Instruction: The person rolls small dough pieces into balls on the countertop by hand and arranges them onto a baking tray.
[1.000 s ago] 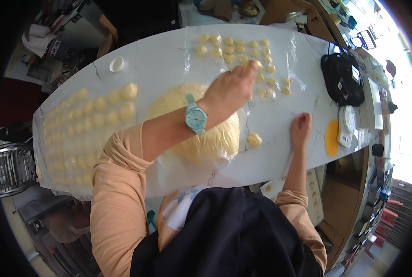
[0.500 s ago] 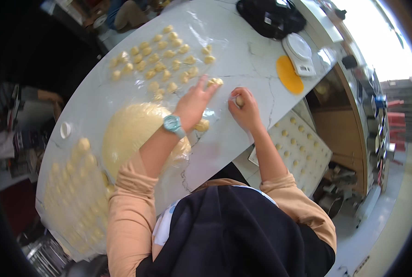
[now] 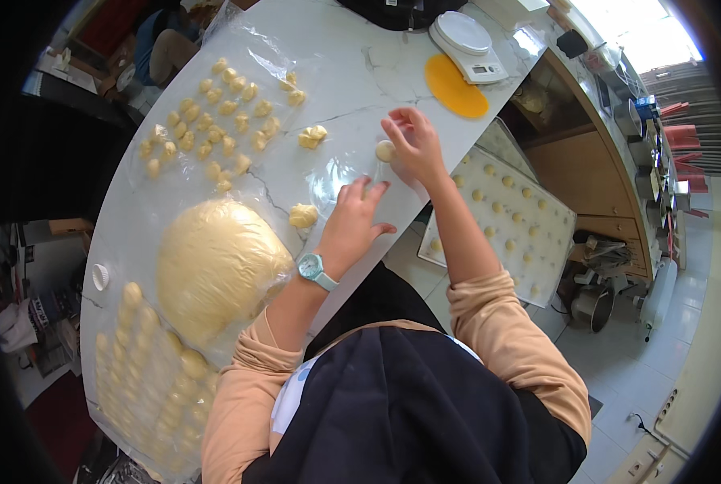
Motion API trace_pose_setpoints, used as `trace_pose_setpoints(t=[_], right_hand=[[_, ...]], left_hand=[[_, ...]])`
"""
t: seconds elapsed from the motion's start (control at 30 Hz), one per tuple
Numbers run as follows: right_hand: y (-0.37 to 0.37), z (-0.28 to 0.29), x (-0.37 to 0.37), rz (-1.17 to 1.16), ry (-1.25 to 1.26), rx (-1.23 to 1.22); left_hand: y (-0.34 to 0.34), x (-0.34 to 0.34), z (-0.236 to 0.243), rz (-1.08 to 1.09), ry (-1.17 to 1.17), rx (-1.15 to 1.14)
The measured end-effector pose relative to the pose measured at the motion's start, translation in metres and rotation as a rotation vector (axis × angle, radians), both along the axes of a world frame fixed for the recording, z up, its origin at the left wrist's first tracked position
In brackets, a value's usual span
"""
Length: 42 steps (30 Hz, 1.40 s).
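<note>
My right hand (image 3: 418,147) hovers by the table's near edge, fingers bent and apart. Beside its fingertips a smooth round dough ball (image 3: 385,151) sits on the marbled table (image 3: 360,105); no grip on it shows. Lower and to the left, my left hand (image 3: 354,222) has its fingers and thumb spread over clear plastic film. A pale yellow bit shows between its fingers, too small to make out. Two rough dough lumps lie nearby: one (image 3: 303,215) left of my left hand, another (image 3: 313,136) farther off.
A large dough mound (image 3: 219,266) lies under film at the left. Several small dough pieces (image 3: 242,123) lie beyond it, and film-covered dough balls (image 3: 146,363) at the near left. A scale (image 3: 465,44) and orange mat (image 3: 455,86) are far right; below, a tray (image 3: 501,218) of dough balls.
My right hand has loosened from around the dough ball, which now shows on the table. My left hand has drawn back toward me from the rough lump. The whole view has shifted.
</note>
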State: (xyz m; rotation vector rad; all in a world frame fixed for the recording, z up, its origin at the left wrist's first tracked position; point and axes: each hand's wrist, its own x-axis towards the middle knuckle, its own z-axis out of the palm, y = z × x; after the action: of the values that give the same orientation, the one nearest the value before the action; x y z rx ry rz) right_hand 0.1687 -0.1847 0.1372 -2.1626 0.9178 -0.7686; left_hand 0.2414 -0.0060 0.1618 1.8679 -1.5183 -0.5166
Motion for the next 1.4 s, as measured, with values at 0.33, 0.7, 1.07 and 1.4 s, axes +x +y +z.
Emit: trace_pose_setpoints(t=[0.33, 0.7, 1.07, 1.4], right_hand=[[-0.013, -0.013, 0.007, 0.2, -0.077, -0.365], [0.002, -0.042, -0.029, 0.316, -0.242, 0.042], [-0.011, -0.169, -0.443, -0.642, -0.402, 1.119], [-0.059, -0.217, -0.595, -1.166, 0.109, 0.453]], left_hand=[[0.041, -0.032, -0.036, 0.288, 0.125, -0.205], [0.037, -0.056, -0.03, 0.19, -0.258, -0.147], [0.072, -0.059, -0.048, 0.311, -0.497, -0.021], [0.069, -0.05, -0.044, 0.245, -0.602, 0.109]])
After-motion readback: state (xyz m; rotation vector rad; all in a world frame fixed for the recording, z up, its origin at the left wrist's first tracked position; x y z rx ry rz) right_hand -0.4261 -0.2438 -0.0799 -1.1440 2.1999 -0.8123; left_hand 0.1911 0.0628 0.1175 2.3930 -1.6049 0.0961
